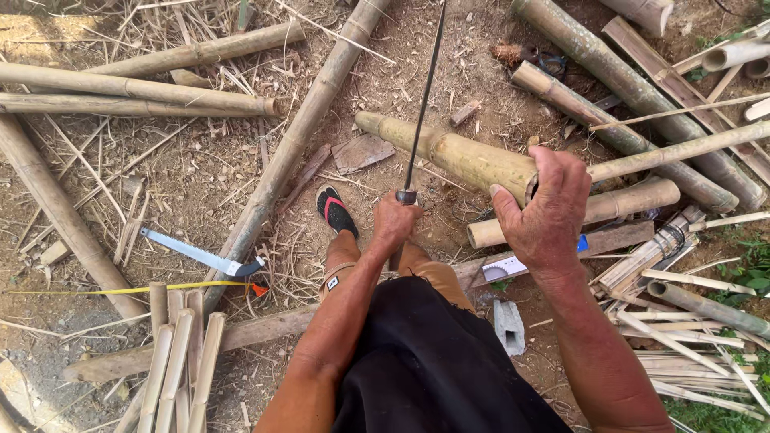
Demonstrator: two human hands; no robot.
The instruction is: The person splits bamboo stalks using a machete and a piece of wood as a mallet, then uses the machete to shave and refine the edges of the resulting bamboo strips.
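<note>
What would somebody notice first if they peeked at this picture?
Probably the long thin blade pointing up the middle, gripped by the left hand. Right beside it, the right hand clasps the cut end of a thick bamboo pole, with more bamboo scattered on the dirt all around.

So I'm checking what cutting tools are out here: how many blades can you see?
2. A long machete gripped in the left hand, pointing away, and a handsaw lying on the ground at left. Others may be hidden under the bamboo.
</note>
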